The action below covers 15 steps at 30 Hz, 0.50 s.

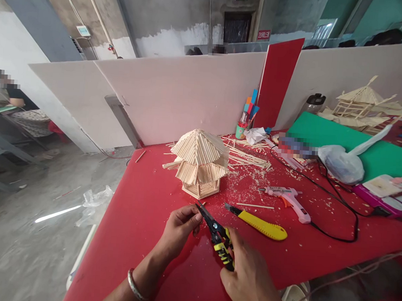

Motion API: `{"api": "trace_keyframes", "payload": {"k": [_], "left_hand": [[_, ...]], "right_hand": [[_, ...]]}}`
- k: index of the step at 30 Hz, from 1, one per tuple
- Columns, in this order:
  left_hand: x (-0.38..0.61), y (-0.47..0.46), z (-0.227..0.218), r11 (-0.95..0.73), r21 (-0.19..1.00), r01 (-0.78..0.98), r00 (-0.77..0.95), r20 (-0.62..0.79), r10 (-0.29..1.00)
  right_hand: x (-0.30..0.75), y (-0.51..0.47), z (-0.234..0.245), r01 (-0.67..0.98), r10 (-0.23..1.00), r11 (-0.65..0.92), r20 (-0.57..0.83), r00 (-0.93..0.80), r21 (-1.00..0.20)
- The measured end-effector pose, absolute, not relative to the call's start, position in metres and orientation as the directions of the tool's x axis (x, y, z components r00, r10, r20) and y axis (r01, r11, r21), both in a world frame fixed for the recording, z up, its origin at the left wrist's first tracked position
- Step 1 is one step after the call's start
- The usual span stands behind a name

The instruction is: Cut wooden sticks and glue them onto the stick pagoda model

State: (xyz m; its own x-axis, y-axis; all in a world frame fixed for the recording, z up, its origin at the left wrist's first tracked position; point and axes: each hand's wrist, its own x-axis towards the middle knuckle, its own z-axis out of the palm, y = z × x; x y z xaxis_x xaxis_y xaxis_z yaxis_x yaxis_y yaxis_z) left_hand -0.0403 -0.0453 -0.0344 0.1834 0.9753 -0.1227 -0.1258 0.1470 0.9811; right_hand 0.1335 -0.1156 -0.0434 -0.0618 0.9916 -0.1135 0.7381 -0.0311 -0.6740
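Observation:
My right hand (248,271) is wrapped round the black-and-yellow handles of a pair of shears (216,227). Their dark blades point away and to the left, towards my left fingertips. With thumb and fingers pinched together, my left hand (183,224) is beside the blade tips; what it holds, if anything, is too small to name. Just beyond both hands stands a model pavilion (200,164) of pale wooden sticks, with a two-tiered roof on a six-sided base. Right of the shears lie a yellow utility knife (262,224) and a single thin stick (255,206).
A pink glue gun (288,201) lies on the red tabletop (143,201), its black cord running right. Loose sticks (250,156) and shavings are scattered behind. Further right are a plastic bag (343,163), a green board (368,142) and another stick model (359,101). A partition (177,94) stands behind.

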Motion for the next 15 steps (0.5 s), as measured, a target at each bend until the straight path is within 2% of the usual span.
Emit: {"api": "trace_keyframes", "payload": {"k": [9, 15], "left_hand": [[-0.040, -0.045, -0.034, 0.167, 0.968, -0.187, 0.181, -0.133, 0.974], [-0.039, -0.046, -0.033, 0.154, 0.978, -0.143, 0.176, -0.128, 0.976]], "right_hand": [[0.132, -0.115, -0.037, 0.577, 0.993, -0.062, -0.107, -0.044, -0.814], [0.135, -0.114, -0.036, 0.662, 0.995, -0.046, -0.092, -0.035, -0.748]]}}
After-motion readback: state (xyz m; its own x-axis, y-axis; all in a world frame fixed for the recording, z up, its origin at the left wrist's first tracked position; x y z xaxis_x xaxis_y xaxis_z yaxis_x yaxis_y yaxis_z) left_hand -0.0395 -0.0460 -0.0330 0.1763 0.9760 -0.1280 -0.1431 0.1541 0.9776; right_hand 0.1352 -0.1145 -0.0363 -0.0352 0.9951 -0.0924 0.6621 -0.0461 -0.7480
